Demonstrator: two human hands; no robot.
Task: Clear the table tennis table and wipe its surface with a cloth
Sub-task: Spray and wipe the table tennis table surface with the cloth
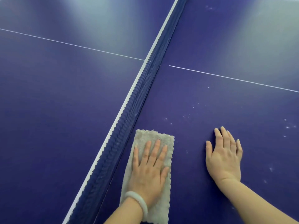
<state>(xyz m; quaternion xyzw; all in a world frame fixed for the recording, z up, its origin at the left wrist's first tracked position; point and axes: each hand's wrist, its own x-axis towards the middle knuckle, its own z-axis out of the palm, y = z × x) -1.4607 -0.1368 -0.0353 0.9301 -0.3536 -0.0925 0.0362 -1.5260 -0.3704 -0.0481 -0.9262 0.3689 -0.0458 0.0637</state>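
Left hand (148, 173), with a pale bangle (137, 199) on the wrist, lies flat with straight fingers on the beige cloth (145, 136), pressing it to the blue table (202, 97) without gripping it. Cloth position: just right of the net (140, 101). Right hand (224, 159) rests flat and relaxed on bare surface, apart from the cloth. White specks (186, 116) lie ahead of both hands, short of the white centre line (234, 78).

Net (139, 94) — dark blue mesh, white top band — runs diagonally from near left to far centre. Pale, glossy bangle (140, 200) at the near edge, just right of the net. White specks (287, 127) scattered further right.
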